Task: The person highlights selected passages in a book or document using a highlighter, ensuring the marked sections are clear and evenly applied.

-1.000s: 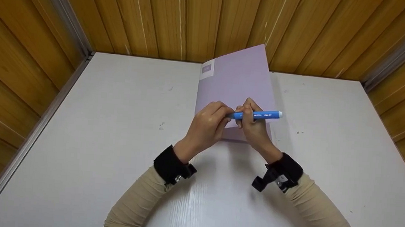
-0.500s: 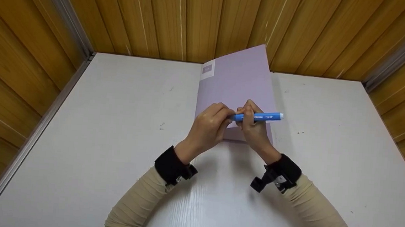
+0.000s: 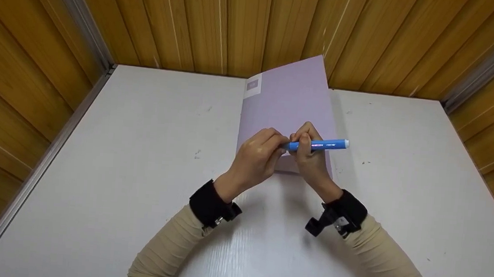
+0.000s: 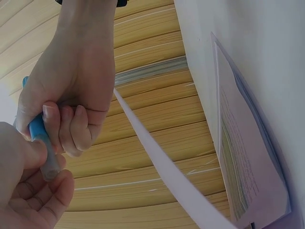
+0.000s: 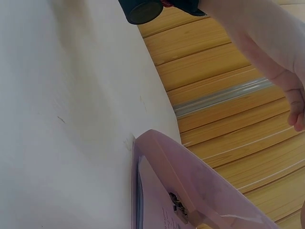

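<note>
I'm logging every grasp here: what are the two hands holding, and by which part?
Both hold one blue marker. The right hand grips the barrel near its middle; the left hand pinches the left end, its cap side, above the purple folder.

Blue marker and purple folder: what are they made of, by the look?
Blue marker: likely plastic, smooth barrel with a slight sheen and printed text. Purple folder: probably thin, flexible plastic with a matte finish; its cover looks translucent in the right wrist view. Sheet paper remains possible.
</note>
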